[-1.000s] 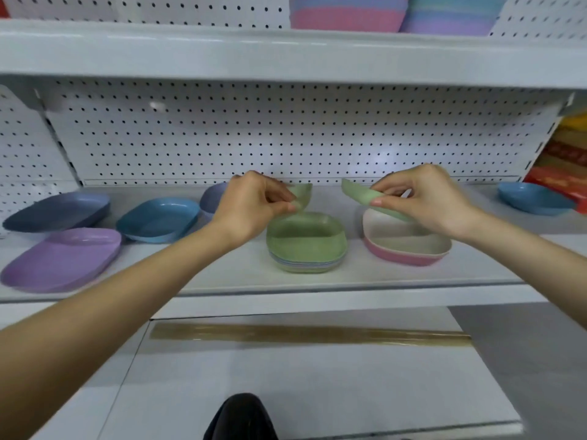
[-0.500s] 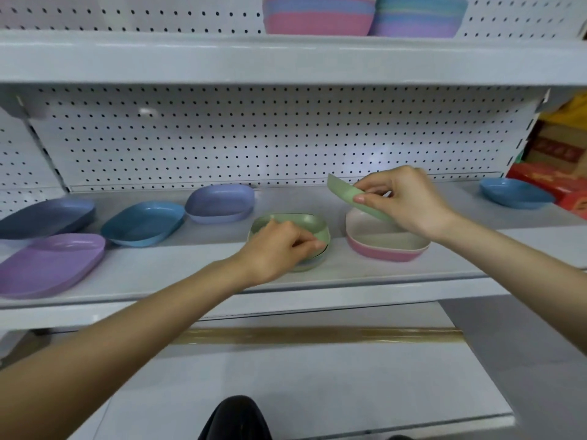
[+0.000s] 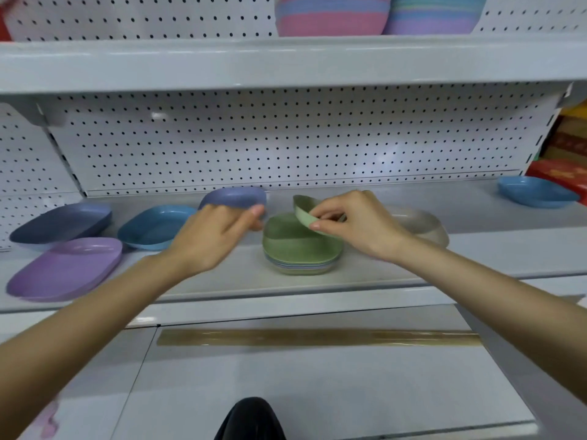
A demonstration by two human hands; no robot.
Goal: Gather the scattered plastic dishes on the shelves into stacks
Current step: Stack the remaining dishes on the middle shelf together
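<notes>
A stack of square dishes with a green dish on top (image 3: 298, 249) stands mid-shelf. My right hand (image 3: 352, 227) pinches a tilted green dish (image 3: 306, 212) just above the stack's far right corner. My left hand (image 3: 216, 236) hovers to the left of the stack, fingers loosely spread, holding nothing, its fingertips near a lavender-blue dish (image 3: 235, 198). A beige dish (image 3: 422, 227) lies behind my right hand, partly hidden. Loose dishes lie on the left: blue (image 3: 152, 227), purple (image 3: 63, 268), slate-blue (image 3: 60, 222). Another blue dish (image 3: 536, 193) sits far right.
The white shelf (image 3: 317, 287) has a pegboard back wall. The shelf above carries two stacks of coloured bowls (image 3: 330, 14). Red boxes (image 3: 562, 173) stand at the far right. A lower shelf with a strip of tape (image 3: 317, 338) juts out below.
My left hand let go of its green dish on the stack and drew back to the left. My right hand carried its green dish leftward to above the stack.
</notes>
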